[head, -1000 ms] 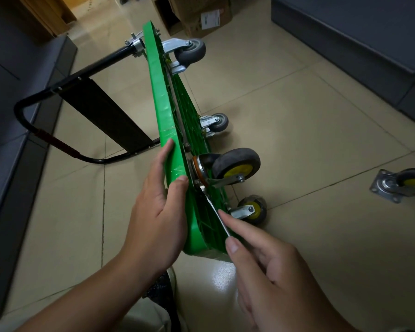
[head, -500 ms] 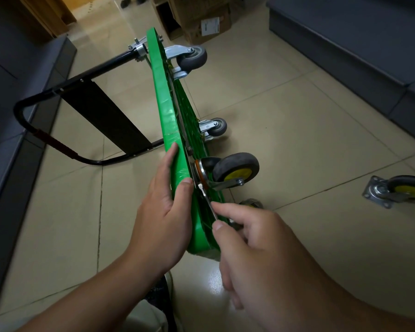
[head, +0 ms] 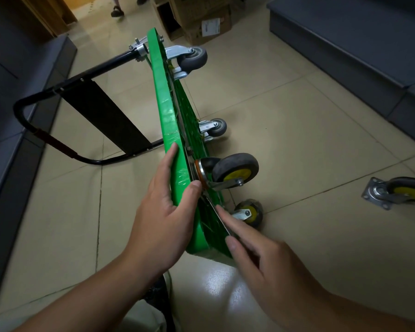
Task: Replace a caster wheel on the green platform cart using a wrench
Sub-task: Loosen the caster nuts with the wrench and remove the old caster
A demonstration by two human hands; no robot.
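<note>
Right now we have the green platform cart point(head: 165, 111) stood on its long edge on the tiled floor point(head: 297, 140), its underside facing right and its black folding handle point(head: 101, 111) splayed out to the left. Our left hand point(head: 163, 219) grips the upper edge of the deck near its close end. The fingers lie flat on the left face and the thumb hooks over the rim, its tip just beside the orange-ringed swivel plate of the caster wheel point(head: 235, 168) nearest us, a dark tyre on a yellow hub mounted on the underside. Our right hand point(head: 261, 259) pinches a slim flat wrench point(head: 217, 215) between thumb and forefinger, the forefinger laid along the shaft. The wrench slants up the underside and its far end reaches the foot of that caster's plate, though we cannot tell whether it sits on a nut. Below, a second yellow-hubbed caster point(head: 249, 213), somewhat blurred, touches the floor. At the far end of the deck an upper grey caster point(head: 194, 57) and a lower grey caster point(head: 216, 127) are fixed. A loose caster point(head: 398, 192) with a bare square mounting plate lies on the floor well off to the right. Cardboard boxes point(head: 201, 17) stand beyond the cart, dark grey furniture point(head: 345, 44) flanks the floor, and someone's sandalled feet point(head: 117, 11) show at the top edge
</note>
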